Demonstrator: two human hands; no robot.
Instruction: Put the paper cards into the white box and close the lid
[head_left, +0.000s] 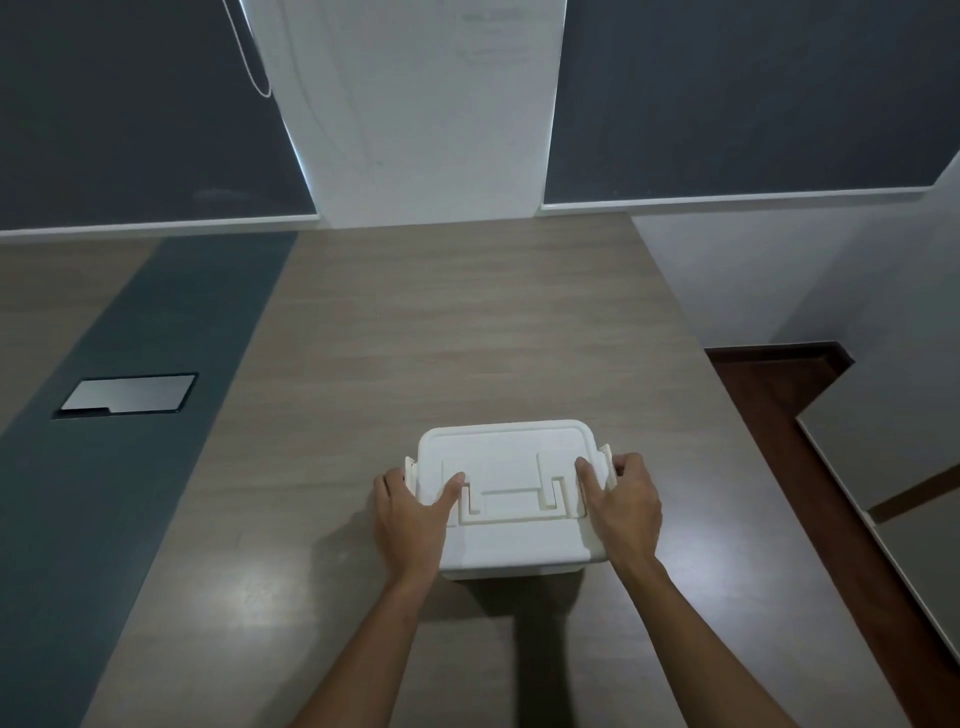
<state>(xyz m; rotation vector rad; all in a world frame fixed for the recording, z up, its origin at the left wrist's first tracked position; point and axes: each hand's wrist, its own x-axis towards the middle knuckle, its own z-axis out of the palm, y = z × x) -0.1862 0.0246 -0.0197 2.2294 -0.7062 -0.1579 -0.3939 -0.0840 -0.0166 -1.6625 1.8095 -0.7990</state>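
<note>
White plastic, the white box (511, 540) is sitting on the wooden counter (467, 338) with its lid (504, 457) already down, and the left hand (410, 512) and right hand (621, 499) are pressing spread fingers (451, 486) on its two ends, probably seating the side latches; no cards are showing.

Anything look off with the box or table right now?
Nothing stands out. The lid sits level on the box, both hands at its side latches. No cards are visible on the table.

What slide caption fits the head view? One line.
Both hands, left and right, press the lid onto the white box.
</note>
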